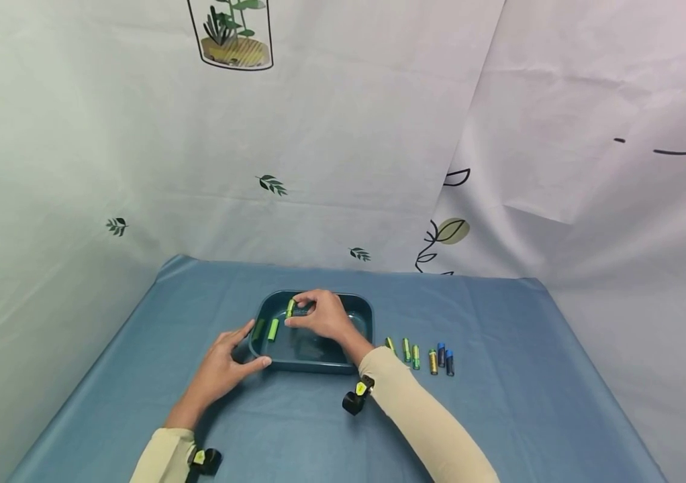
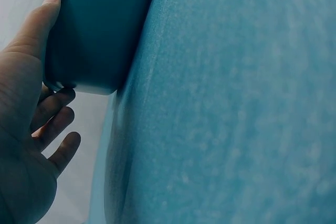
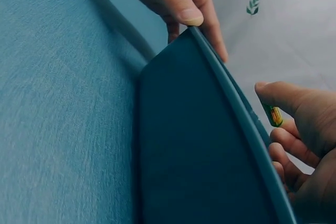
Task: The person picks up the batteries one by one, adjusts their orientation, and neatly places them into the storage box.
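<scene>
A dark teal tray (image 1: 319, 367) sits on the blue cloth. My left hand (image 1: 220, 367) holds its near left corner, thumb at the front rim and fingers along the left side; in the left wrist view the lower fingers hang loose beside the wall. Over the tray's left half, my right hand (image 1: 323, 315) pinches a green-and-yellow battery (image 1: 290, 308) between thumb and fingertips. The right wrist view shows the battery's end (image 3: 276, 115) among the fingers. A green battery (image 1: 273, 330) lies inside the tray, left of the right hand, near a greenish reflection on the wall.
Right of the tray, several batteries lie on the cloth: green-and-yellow ones (image 1: 416, 357), a gold-and-dark one (image 1: 433, 362) and two dark ones with blue ends (image 1: 450, 363). The right forearm reaches over the tray's front rim. A pale printed curtain (image 1: 331, 147) encloses the table.
</scene>
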A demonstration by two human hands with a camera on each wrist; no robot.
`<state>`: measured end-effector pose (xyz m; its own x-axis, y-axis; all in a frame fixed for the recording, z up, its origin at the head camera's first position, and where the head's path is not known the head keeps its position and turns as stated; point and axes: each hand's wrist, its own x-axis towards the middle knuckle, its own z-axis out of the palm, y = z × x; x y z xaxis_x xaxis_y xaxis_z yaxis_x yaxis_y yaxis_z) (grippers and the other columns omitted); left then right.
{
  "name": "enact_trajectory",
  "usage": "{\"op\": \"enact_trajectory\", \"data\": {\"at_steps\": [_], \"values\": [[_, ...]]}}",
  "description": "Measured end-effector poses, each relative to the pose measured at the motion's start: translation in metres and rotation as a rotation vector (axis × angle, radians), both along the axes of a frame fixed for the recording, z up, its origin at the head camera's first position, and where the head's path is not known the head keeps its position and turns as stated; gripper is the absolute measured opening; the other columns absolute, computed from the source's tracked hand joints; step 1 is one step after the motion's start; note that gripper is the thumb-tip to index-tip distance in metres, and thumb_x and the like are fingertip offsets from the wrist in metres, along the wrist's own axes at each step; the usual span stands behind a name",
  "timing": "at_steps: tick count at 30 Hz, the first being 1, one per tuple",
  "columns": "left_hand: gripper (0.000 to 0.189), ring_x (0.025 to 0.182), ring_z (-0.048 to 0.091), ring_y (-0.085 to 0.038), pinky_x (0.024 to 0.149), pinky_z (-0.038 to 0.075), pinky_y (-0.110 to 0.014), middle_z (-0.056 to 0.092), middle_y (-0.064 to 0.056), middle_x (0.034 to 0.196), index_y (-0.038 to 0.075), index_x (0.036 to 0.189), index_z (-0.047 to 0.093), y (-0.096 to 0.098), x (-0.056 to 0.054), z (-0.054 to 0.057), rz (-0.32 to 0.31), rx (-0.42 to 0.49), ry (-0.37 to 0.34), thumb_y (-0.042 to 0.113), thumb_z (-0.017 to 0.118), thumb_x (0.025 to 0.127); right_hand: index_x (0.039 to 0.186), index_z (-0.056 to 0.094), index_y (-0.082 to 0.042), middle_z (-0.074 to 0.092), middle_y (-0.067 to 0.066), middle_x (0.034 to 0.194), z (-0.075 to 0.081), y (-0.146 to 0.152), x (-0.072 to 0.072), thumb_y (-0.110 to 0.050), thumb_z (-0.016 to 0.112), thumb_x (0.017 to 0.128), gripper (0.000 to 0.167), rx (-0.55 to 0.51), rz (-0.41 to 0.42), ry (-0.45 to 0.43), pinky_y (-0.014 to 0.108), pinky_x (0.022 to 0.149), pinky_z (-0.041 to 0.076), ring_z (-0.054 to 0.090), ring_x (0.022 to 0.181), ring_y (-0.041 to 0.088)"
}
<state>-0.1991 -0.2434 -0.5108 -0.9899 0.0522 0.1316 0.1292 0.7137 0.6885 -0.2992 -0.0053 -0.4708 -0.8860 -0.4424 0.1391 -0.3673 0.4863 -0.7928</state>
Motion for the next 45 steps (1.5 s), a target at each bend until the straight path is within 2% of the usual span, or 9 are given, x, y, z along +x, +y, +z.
{"op": "enact_trajectory", "data": {"at_steps": [10, 18, 24, 38, 45], "values": [[0.098, 0.128, 0.050, -0.045, 0.096, 0.046, -0.065, 0.047, -0.027, 0.143, 0.009, 0.159, 0.039, 0.002, 0.000, 0.001, -0.002, 0.000, -0.014, 0.055, 0.081, 0.083, 0.126, 0.074, -0.013, 0.073, 0.003, 0.112, -0.008, -0.010, -0.005, -0.031, 0.088, 0.083, 0.048, 0.035, -0.015, -0.037, 0.025, 0.068, 0.052, 0.062, 0.080, 0.007], [0.097, 0.127, 0.050, -0.045, 0.096, 0.046, -0.065, 0.047, -0.027, 0.143, 0.009, 0.159, 0.039, 0.002, 0.000, 0.001, -0.002, 0.006, 0.000, 0.053, 0.082, 0.083, 0.125, 0.075, -0.014, 0.074, 0.001, 0.109, -0.015, -0.015, -0.009, -0.030, 0.090, 0.081, 0.049, 0.083, -0.021, -0.029, 0.027, 0.075, 0.054, 0.066, 0.094, 0.013], [0.099, 0.130, 0.049, -0.046, 0.097, 0.045, -0.065, 0.046, -0.027, 0.144, 0.010, 0.159, 0.038, 0.002, 0.001, 0.001, 0.006, 0.008, -0.008, 0.053, 0.082, 0.083, 0.124, 0.075, -0.016, 0.073, -0.003, 0.106, -0.016, -0.016, -0.009, -0.033, 0.090, 0.081, 0.048, 0.141, -0.033, -0.037, 0.028, 0.079, 0.054, 0.065, 0.094, 0.011], [0.098, 0.129, 0.050, -0.046, 0.097, 0.045, -0.066, 0.046, -0.027, 0.145, 0.009, 0.159, 0.038, 0.002, 0.002, 0.002, 0.010, -0.007, -0.009, 0.056, 0.080, 0.083, 0.124, 0.076, -0.016, 0.072, -0.002, 0.106, -0.023, -0.023, -0.011, -0.033, 0.090, 0.080, 0.049, 0.249, 0.035, -0.041, 0.026, 0.074, 0.053, 0.063, 0.090, 0.010], [0.098, 0.130, 0.049, -0.046, 0.097, 0.045, -0.065, 0.046, -0.027, 0.145, 0.010, 0.159, 0.038, 0.002, 0.003, 0.001, 0.013, 0.001, -0.009, 0.055, 0.080, 0.084, 0.125, 0.075, -0.016, 0.072, 0.001, 0.109, -0.024, -0.027, -0.009, -0.034, 0.090, 0.080, 0.051, 0.300, 0.059, -0.015, 0.026, 0.073, 0.054, 0.065, 0.089, 0.010]]}}
